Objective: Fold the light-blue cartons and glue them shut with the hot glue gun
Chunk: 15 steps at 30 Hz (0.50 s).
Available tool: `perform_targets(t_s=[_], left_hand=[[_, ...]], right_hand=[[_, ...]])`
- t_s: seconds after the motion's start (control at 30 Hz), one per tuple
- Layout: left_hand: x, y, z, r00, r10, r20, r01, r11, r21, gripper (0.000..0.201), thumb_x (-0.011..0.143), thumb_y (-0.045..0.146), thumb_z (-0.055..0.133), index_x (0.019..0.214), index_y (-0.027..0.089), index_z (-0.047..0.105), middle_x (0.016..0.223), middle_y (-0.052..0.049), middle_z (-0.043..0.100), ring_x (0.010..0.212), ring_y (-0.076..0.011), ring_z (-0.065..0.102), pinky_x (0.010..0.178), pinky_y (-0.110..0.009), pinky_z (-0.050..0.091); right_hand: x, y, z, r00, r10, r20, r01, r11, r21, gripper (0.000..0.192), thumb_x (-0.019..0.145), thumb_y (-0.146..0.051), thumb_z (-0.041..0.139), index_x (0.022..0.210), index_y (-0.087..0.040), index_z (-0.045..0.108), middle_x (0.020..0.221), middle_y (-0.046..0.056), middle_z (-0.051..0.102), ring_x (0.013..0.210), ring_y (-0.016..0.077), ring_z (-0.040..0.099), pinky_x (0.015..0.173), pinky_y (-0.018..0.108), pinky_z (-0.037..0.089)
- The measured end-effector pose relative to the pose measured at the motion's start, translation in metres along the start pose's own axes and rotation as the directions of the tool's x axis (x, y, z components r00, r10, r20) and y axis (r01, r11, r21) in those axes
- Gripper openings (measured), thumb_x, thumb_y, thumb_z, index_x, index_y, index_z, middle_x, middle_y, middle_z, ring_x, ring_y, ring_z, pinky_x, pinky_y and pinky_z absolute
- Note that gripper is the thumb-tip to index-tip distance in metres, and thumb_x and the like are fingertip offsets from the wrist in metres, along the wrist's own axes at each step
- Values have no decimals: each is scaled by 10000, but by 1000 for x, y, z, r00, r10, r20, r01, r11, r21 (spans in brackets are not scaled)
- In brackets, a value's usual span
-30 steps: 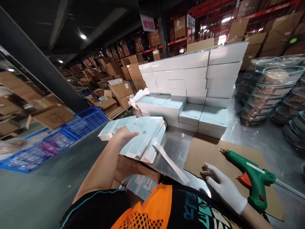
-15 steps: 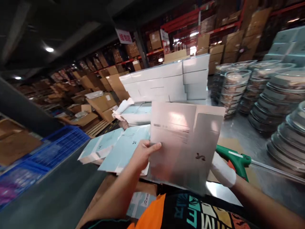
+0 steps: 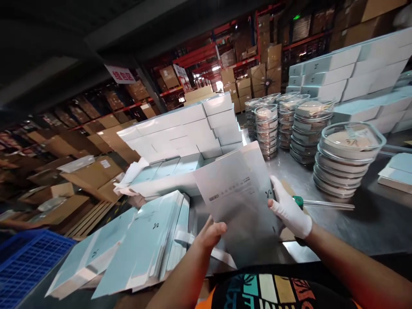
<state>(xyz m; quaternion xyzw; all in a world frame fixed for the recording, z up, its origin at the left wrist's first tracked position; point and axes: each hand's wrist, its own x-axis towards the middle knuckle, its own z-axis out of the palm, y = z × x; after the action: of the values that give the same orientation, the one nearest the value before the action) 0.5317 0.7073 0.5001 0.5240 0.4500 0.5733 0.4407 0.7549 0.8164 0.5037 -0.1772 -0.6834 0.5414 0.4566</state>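
My left hand (image 3: 210, 235), bare, grips the lower left edge of a flat carton (image 3: 233, 193), its thumb on the front. This pale grey carton bears printed lines, a barcode and a small dark logo, and is tilted up before me. My right hand (image 3: 291, 211) wears a white glove with bare fingertips and closes on the carton's right edge. Left of my left hand lies a stack of light blue flat cartons (image 3: 144, 236) with the same logo. Just behind my right hand, a green glue gun (image 3: 298, 201) with clear sticks is mostly hidden.
Round clear containers (image 3: 347, 159) stand in several stacks on the metal table (image 3: 331, 227). White boxes (image 3: 174, 133) form a wall at the back; more pale blue boxes (image 3: 334, 73) are piled far right. A blue crate (image 3: 35, 262) sits at lower left.
The view has swung right, bringing more stacked containers and boxes in. The carton has turned and tilted. My right hand, partly hidden behind it before, now shows with fingertips on its right edge.
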Motion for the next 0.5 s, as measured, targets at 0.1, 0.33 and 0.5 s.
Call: perform_targets(t_s=[0.1, 0.33, 0.5], left_hand=[[15, -21, 8, 947, 183, -265, -155, 980, 124, 1200, 530, 843, 935, 1524, 295, 545, 1237, -150, 758, 1195, -405, 729, 1015, -517, 595], [18, -54, -10, 851, 470, -234, -333, 828, 451, 1326, 542, 695, 1019, 1610, 297, 340, 1442, -175, 570, 1361, -404, 591, 1120, -529, 527], [15, -40, -13, 722, 688, -72, -551, 635, 541, 642, 777, 680, 893, 1185, 252, 645, 1195, -96, 656, 1135, -317, 669, 957, -425, 576]], right_hand=[[-5, -1, 7, 979, 31, 201, -54, 992, 112, 1172, 756, -971, 691, 1652, -245, 486, 1509, 180, 662, 1475, 413, 571, 1198, 544, 517], [9, -16, -1, 999, -14, 45, 11, 998, 65, 933, 788, -887, 759, 1426, -212, 676, 1328, 153, 752, 1252, 353, 703, 1091, 480, 587], [17, -8, 18, 964, 59, -261, -79, 995, -66, 505, 885, -693, 715, 1021, -206, 720, 943, 73, 762, 891, 274, 708, 844, 406, 614]])
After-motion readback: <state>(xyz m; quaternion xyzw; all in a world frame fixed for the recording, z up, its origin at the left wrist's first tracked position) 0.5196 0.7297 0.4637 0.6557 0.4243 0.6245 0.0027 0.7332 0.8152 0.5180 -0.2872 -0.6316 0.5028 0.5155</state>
